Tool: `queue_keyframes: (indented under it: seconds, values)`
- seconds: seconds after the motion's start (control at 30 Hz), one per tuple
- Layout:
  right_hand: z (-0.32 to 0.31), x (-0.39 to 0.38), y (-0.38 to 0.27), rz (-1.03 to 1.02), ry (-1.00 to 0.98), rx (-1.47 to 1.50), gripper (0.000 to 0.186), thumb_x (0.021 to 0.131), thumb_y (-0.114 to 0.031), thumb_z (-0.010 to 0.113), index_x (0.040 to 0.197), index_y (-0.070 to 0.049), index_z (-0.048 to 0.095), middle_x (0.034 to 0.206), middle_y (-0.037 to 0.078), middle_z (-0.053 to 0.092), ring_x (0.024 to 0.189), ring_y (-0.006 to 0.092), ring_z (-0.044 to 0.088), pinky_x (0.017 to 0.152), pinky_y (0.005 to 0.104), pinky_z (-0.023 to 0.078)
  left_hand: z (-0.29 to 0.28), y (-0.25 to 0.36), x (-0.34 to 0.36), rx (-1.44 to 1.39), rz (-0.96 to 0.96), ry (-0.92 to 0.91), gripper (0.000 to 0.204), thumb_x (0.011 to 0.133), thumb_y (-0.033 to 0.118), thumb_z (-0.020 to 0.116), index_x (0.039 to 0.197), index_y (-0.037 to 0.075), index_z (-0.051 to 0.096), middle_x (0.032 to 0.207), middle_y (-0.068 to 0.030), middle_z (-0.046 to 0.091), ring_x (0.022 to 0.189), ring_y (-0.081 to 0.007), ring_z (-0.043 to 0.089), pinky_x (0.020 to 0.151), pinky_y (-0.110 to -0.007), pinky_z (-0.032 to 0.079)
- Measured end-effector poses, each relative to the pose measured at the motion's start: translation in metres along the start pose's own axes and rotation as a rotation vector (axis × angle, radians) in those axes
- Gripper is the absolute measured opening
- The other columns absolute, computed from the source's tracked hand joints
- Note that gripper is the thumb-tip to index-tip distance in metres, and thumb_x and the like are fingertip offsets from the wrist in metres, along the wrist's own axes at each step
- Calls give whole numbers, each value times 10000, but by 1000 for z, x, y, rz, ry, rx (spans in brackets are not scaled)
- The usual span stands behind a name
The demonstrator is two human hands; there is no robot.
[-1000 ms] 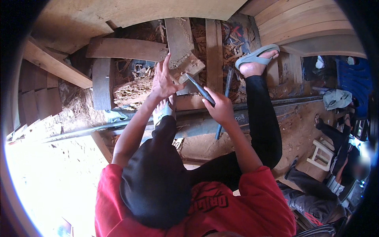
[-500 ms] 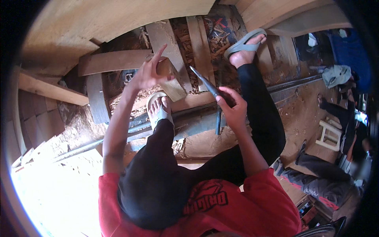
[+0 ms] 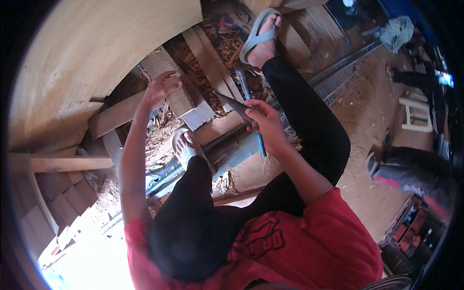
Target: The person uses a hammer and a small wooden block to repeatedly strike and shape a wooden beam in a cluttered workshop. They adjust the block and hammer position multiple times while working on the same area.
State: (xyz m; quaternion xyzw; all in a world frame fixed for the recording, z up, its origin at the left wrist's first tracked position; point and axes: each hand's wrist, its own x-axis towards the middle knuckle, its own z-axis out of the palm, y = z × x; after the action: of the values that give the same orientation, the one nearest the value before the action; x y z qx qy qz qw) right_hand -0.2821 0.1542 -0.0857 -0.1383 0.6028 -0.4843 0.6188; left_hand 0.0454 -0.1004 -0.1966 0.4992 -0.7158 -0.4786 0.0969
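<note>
My right hand (image 3: 268, 123) is closed around a dark, tapered, pointed tool (image 3: 232, 104), its tip aimed up and to the left. My left hand (image 3: 162, 89) is open, its fingers loosely bent, above the left side of a thick wooden block (image 3: 179, 99). Whether those fingers touch the block I cannot tell. The block's cut end (image 3: 198, 116) faces me, just beyond my left sandalled foot (image 3: 186, 145). A slim rod-like tool with a blue lower end (image 3: 261, 145) passes behind my right hand, which hides its middle.
Wood chips (image 3: 232, 48) lie among planks (image 3: 205, 53). A large curved wooden panel (image 3: 111, 43) stands at the upper left, with stacked boards (image 3: 58, 198) below it. My right sandalled foot (image 3: 263, 41) is at the far side. A pale plastic stool (image 3: 415, 114) and other people are at right.
My left hand has drawn back from the block's end, leftward. The pointed tool in my right hand has swung lower and left. The whole view has turned and shifted.
</note>
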Motion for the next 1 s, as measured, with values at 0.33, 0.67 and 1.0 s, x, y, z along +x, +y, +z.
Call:
queue_keyframes:
  seconds: [0.33,0.67,1.0]
  values:
    - [2,7,9,-312,69,-288,319,985,-121,792,1277,-90,667,1105,31,702,887,126,632,748,317,519,91,53,-74,365,200,511,958,843,186,847,1669,119,367,1736,-303,212,1535,-543,402,1220,-585,477]
    - [4,20,-17,-713,260,-398,356,863,-98,865,1152,-67,658,1032,99,728,867,255,726,822,398,569,94,60,-107,501,322,266,960,833,280,924,1646,137,435,1667,-271,343,1497,-511,459,1209,-584,466]
    - [32,45,-23,-1021,6,-445,537,862,18,817,1380,-46,688,1191,193,723,1040,374,746,922,438,618,53,115,-104,234,363,312,654,1061,325,738,1591,22,504,1633,-236,487,1487,-405,519,1155,-538,506]
